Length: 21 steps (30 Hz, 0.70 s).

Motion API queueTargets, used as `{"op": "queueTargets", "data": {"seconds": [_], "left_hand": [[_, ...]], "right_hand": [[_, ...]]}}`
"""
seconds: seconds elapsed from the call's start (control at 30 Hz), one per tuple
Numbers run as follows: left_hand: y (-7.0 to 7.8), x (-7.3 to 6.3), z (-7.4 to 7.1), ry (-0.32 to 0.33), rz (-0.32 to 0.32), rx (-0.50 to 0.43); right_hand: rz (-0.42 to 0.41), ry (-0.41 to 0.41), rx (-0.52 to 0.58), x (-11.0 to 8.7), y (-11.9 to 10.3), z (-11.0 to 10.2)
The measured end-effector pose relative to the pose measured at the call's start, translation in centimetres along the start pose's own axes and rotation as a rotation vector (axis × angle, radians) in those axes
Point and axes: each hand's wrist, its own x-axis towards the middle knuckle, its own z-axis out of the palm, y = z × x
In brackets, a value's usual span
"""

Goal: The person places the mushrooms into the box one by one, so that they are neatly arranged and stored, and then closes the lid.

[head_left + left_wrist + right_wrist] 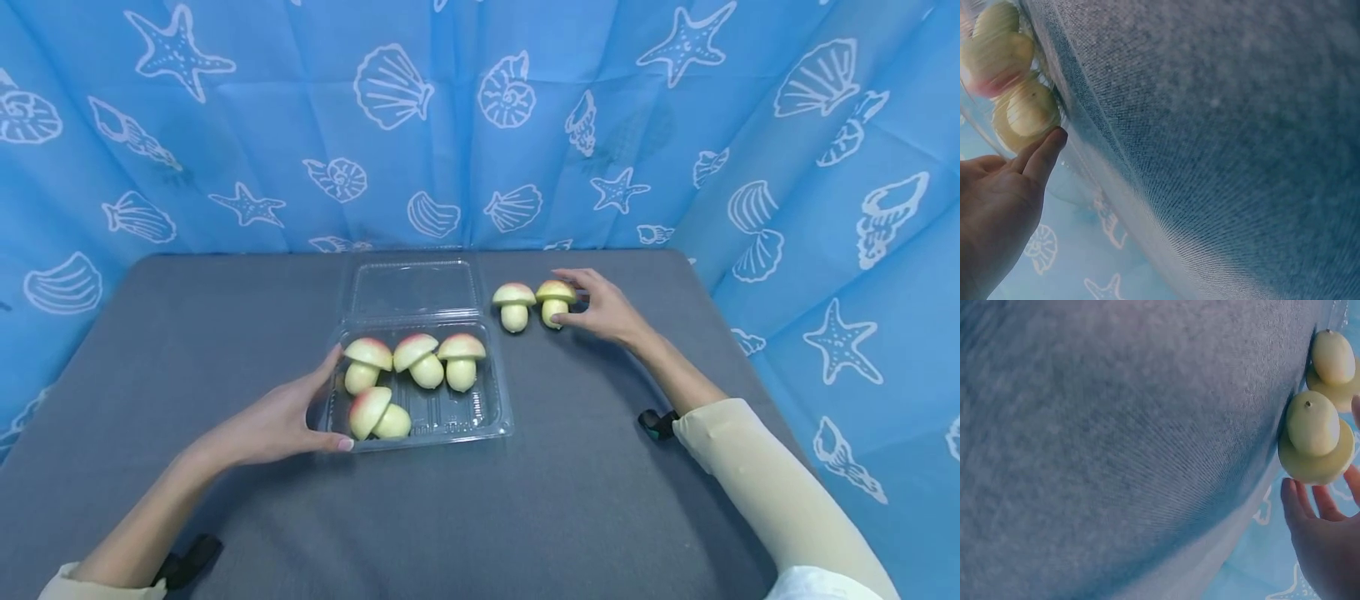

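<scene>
The right-hand mushroom (555, 302) is bracketed by the right grip (604, 312), spread around it; whether it is touched cannot be told. A second mushroom (514, 305) is placed just beside it, toward the open plastic clamshell (450, 413). Both are set in from the far edge of the worktop (592, 475), with room in front. Four mushrooms (423, 365) are held in the clamshell, its left side flanked by the spread left grip (281, 418).
</scene>
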Motion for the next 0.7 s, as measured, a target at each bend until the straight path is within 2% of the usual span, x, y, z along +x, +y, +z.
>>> {"op": "queueTargets", "data": {"seconds": [0.4,0.7], "left_hand": [[-0.15,0.31,-0.17,-0.004,0.017,-0.008],[-0.40,0.20,0.07,0.003,0.012,-0.010]], "right_hand": [[0.036,-0.056,-0.078,0.24,0.14,0.65],[0.023,-0.061,-0.050,0.61,0.80,0.81]]}}
